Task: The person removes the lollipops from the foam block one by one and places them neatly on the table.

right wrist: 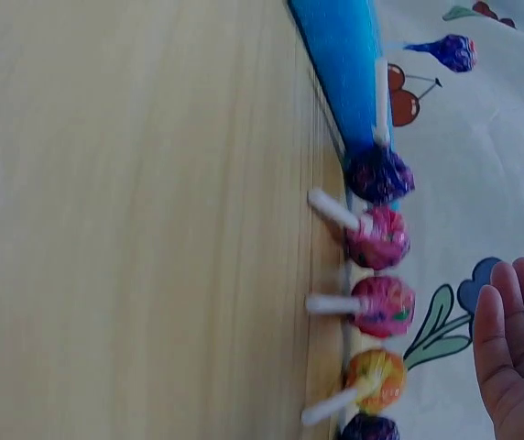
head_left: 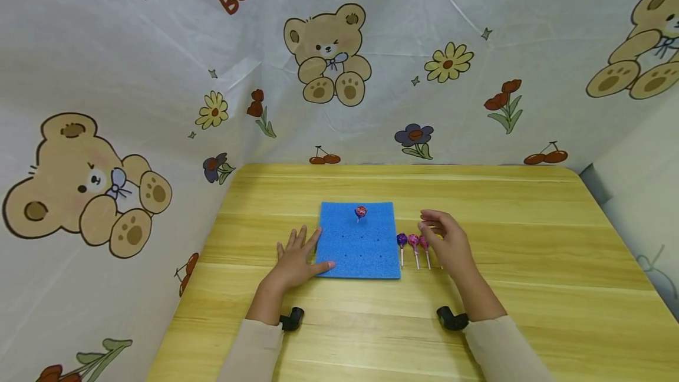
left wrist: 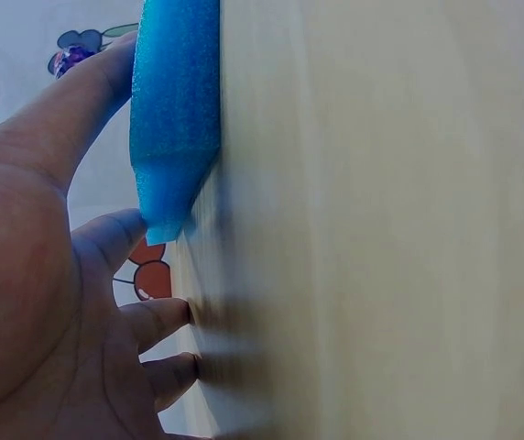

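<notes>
A blue foam block (head_left: 355, 267) with several small holes lies on the table. One lollipop (head_left: 361, 211), red and blue wrapped, stands upright in its far part. My left hand (head_left: 293, 264) has its fingers spread, thumb on the block's near left corner and fingertips along its left side. Right of the block lies a row of lollipops: a purple lollipop (right wrist: 381, 174), two pink lollipops (right wrist: 378, 236), a yellow lollipop (right wrist: 378, 378) and a dark one (right wrist: 370, 429). My right hand (head_left: 451, 246) hovers above the row's right end, fingers loosely bent, holding nothing.
The wooden table (head_left: 530, 264) extends on both sides of the block. A white cloth (head_left: 382, 28) printed with bears and flowers hangs behind it and on the left. Each wrist carries a black camera (head_left: 451, 318).
</notes>
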Demonstrator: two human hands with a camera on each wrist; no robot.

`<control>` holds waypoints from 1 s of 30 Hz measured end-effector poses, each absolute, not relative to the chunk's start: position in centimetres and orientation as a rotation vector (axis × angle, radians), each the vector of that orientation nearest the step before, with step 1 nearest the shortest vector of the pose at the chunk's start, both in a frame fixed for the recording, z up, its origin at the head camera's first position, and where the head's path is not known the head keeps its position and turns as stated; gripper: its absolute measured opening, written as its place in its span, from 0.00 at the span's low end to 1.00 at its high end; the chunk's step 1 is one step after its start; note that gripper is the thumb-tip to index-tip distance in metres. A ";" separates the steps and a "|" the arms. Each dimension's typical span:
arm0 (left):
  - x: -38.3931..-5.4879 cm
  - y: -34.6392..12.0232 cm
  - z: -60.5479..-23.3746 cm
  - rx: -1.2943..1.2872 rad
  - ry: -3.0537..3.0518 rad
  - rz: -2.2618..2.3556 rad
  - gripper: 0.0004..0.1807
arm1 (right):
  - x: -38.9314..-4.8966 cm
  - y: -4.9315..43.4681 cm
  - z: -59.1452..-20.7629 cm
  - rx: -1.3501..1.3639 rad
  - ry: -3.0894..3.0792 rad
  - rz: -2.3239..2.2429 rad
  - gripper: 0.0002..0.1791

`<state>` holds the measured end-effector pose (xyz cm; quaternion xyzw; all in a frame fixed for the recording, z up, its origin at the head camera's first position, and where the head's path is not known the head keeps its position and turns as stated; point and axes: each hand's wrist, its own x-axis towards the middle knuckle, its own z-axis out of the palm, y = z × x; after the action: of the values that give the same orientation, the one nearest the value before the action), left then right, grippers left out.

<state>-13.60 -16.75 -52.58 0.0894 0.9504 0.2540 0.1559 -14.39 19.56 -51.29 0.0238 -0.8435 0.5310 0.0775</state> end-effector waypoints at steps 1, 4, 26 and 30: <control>-13.6 -16.8 -52.6 0.254 2.722 0.724 0.52 | -14.5 19.2 -51.3 0.075 -2.536 1.589 0.22; -13.7 -16.8 -52.8 0.257 2.724 0.709 0.52 | -14.8 18.2 -51.1 0.081 -2.558 1.616 0.23; -13.7 -16.7 -52.8 0.256 2.729 0.707 0.52 | -17.1 11.5 -50.6 0.243 -2.701 1.614 0.22; -13.7 -16.7 -52.8 0.254 2.731 0.708 0.52 | -17.4 10.7 -50.5 0.257 -2.718 1.591 0.22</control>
<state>-13.72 -16.72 -52.76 0.0887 0.9526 0.2469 0.1539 -17.44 10.66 -50.52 0.0813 -0.8601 0.5036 -0.0090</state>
